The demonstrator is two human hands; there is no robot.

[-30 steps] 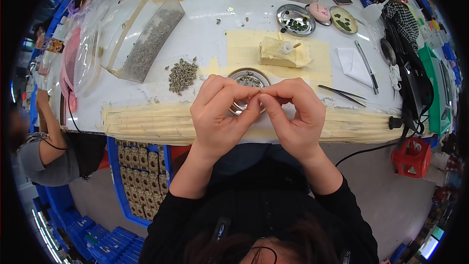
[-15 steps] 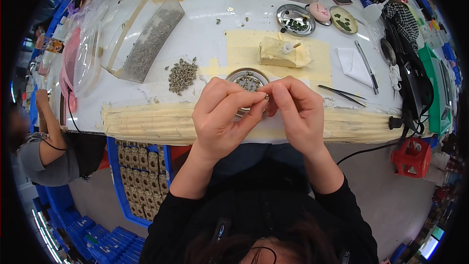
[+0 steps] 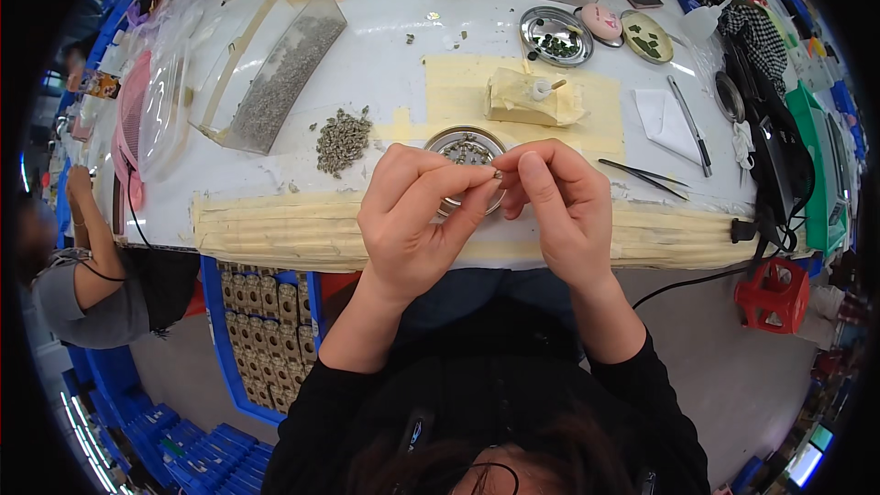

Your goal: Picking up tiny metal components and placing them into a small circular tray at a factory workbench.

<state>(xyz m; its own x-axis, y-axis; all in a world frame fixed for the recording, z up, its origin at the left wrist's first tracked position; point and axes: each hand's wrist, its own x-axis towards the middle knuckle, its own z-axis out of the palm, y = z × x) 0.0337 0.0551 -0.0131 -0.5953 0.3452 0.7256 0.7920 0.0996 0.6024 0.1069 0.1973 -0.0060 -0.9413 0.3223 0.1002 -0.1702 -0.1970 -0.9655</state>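
Note:
My left hand [image 3: 414,215] pinches a small metal part [image 3: 498,174] between thumb and forefinger, above the table's near edge. Close against it, my right hand [image 3: 561,202] has its fingers curled, the tips meeting the left fingertips. Whether the right fingers also grip something is too small to make out. Partly hidden behind both hands is a round metal dish [image 3: 465,139] with small metal parts in it. A heap of small metal parts [image 3: 343,141] lies on the table to the left of the hands.
A clear bin [image 3: 291,73] of small grey parts lies tilted at the left. Beyond the dish stands a taped block [image 3: 532,99]; tweezers [image 3: 643,178] and a pen-like tool [image 3: 689,126] lie right. A blue crate [image 3: 220,339] of metal pieces sits below. Another person [image 3: 87,284] is at left.
Both hands stay nearly in place. The metal part between the left fingertips has shifted slightly up and left, and the right fingers have moved a little.

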